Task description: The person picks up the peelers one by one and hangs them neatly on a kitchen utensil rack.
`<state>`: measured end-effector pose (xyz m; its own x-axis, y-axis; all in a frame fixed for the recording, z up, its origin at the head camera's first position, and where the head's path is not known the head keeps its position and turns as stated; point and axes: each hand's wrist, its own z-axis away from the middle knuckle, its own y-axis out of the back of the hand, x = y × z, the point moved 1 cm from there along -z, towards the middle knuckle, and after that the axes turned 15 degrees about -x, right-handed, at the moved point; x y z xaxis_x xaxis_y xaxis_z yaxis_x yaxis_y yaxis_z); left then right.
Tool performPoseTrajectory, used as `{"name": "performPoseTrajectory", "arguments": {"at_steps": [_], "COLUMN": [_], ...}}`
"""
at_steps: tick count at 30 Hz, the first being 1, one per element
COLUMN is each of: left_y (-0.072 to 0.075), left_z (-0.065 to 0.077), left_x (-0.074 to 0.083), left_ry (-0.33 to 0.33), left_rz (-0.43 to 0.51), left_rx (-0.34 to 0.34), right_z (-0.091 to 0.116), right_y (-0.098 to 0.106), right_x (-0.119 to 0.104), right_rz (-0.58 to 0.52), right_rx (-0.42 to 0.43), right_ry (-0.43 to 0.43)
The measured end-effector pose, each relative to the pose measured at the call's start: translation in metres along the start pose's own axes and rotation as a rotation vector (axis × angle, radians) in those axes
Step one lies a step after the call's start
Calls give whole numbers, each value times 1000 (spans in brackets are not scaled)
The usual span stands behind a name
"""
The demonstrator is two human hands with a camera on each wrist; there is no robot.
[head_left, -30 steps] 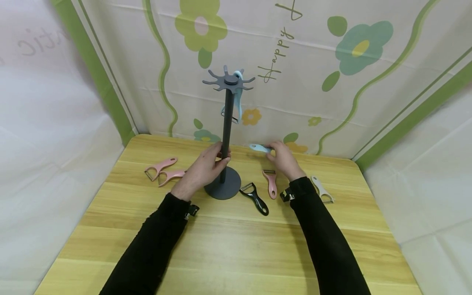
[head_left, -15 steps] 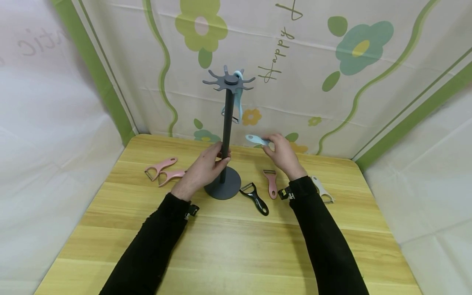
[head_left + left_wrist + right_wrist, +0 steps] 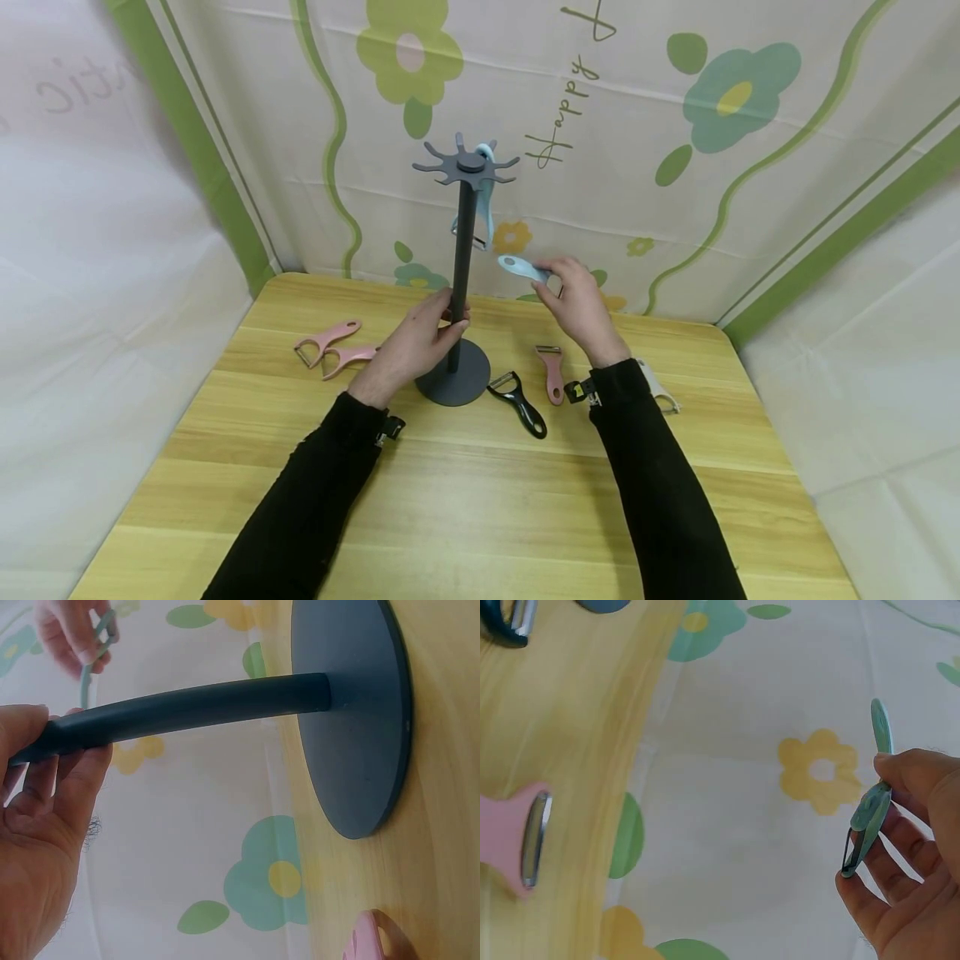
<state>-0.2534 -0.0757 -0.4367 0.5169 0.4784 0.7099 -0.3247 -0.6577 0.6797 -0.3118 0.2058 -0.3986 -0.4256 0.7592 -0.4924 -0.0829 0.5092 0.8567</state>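
Observation:
My left hand [image 3: 411,343] grips the dark post of an upright rack [image 3: 463,258], fingers and thumb curled round it, a little above its round base [image 3: 360,735]. Several hooks ring the rack's top, and one light blue peeler [image 3: 486,196] hangs from a hook at the back. To the right of the post, my right hand [image 3: 581,308] pinches another light blue peeler [image 3: 882,727] above the table. Its handle points left toward the rack. In the right wrist view the blade end lies among my fingers.
Two pink peelers [image 3: 330,340] lie left of the rack. A black peeler [image 3: 522,408] and a pink peeler [image 3: 552,375] lie right of the base. A white peeler [image 3: 658,387] is partly behind my right sleeve. A patterned cloth [image 3: 585,208] hangs behind the table.
My right hand has lifted the light blue peeler from near the table's back edge, upward and slightly left. The left hand and the rack stay where they were.

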Motion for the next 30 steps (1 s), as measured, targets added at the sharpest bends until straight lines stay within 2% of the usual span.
{"name": "performPoseTrajectory", "arguments": {"at_steps": [21,30], "left_y": [-1,-1], "left_z": [-1,0], "left_x": [-2,-1], "left_ry": [6,3], "left_rz": [6,11], "left_rx": [-2,-1], "right_z": [14,19], "right_y": [37,51], "right_x": [-32,-42], "right_rz": [-51,-50], "right_rx": [194,287], "right_ry": [59,120]}}
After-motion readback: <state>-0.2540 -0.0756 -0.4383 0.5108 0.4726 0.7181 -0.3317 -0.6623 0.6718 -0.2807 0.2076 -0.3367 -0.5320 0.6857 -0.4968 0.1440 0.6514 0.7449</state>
